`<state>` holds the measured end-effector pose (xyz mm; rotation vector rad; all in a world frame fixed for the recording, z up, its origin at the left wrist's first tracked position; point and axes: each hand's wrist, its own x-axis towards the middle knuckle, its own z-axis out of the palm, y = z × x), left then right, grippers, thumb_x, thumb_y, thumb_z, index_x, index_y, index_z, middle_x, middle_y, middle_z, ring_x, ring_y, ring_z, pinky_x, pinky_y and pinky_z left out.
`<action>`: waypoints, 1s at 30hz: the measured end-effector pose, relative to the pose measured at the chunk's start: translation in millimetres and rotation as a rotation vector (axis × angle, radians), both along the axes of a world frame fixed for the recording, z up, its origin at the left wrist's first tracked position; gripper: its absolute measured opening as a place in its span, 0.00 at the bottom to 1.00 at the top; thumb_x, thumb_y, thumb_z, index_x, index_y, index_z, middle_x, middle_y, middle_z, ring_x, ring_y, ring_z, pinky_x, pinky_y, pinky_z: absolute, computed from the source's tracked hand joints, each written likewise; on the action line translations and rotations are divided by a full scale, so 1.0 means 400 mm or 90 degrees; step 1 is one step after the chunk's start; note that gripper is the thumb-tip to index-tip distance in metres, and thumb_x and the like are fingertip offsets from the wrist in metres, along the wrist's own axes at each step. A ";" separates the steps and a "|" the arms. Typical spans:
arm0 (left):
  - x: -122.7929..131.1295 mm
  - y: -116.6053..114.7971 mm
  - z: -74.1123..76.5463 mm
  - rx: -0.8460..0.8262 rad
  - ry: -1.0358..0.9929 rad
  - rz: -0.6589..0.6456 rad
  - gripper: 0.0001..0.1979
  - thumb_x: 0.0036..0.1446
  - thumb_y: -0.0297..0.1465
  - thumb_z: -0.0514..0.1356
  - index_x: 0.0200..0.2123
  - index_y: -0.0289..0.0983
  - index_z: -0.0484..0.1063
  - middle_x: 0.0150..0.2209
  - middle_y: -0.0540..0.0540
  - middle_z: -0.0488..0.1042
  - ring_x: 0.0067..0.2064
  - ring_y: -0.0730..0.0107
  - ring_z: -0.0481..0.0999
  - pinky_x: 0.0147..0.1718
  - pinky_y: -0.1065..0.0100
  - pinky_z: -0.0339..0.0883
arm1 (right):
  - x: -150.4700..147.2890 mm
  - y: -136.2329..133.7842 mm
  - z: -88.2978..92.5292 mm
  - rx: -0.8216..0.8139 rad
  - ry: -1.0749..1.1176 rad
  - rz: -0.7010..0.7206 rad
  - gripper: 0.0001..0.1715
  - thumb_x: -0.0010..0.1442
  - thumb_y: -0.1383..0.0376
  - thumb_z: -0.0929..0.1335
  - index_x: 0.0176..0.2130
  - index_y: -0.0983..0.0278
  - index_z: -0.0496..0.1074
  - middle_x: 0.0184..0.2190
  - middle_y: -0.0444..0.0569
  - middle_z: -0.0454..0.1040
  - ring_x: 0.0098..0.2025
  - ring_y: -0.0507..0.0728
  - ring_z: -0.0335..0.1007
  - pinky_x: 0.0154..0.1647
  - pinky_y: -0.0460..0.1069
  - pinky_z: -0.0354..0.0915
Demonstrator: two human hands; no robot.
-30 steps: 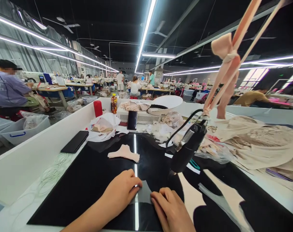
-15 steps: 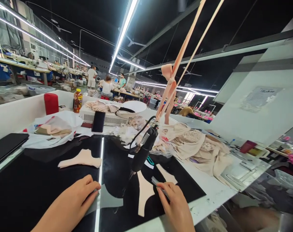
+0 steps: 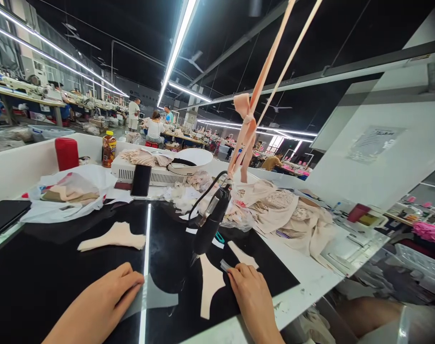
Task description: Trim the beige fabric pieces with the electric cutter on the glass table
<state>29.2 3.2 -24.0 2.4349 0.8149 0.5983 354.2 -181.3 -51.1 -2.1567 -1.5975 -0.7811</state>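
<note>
- A large workroom with strip lights (image 3: 176, 50) fills the top of the frame; below it, a glossy black work surface (image 3: 41, 272) spreads across the lower left and lower centre.
- A grey sheer piece (image 3: 162, 298) lies on that surface at the lower centre, partly under the left hand (image 3: 113, 289). A beige cutout (image 3: 212, 286) lies to its right in the frame, and a second, the winged cutout (image 3: 113, 236), lies above the left hand.
- To handle the sheer piece well, I would keep it flat with light fingertip contact; cloth this thin probably creases or slides if dragged.
- The grey strip (image 3: 224, 264) looks flimsy, so a grip close to one end should help control it, with its free end kept off the beige cutout.
- A black handheld tool (image 3: 212, 222) hangs at the centre, its tip above the surface between the hands; both wrists are best kept wide of it.
- The left hand reaches in from the bottom left, palm down, thumb and forefinger close together at the sheer piece; whether they pinch or merely press it, I cannot tell.
- The right hand (image 3: 251, 291), lower centre-right, is bent at the knuckles, thumb and fingertips pinching the grey strip, which pokes out toward the upper left.
</note>
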 end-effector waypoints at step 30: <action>0.004 -0.016 0.024 -0.024 0.001 -0.013 0.15 0.67 0.38 0.52 0.38 0.46 0.80 0.36 0.50 0.74 0.34 0.68 0.79 0.40 0.72 0.74 | 0.052 -0.005 0.174 0.540 0.860 0.037 0.23 0.57 0.44 0.72 0.40 0.57 0.67 0.29 0.41 0.67 0.24 0.53 0.60 0.22 0.49 0.64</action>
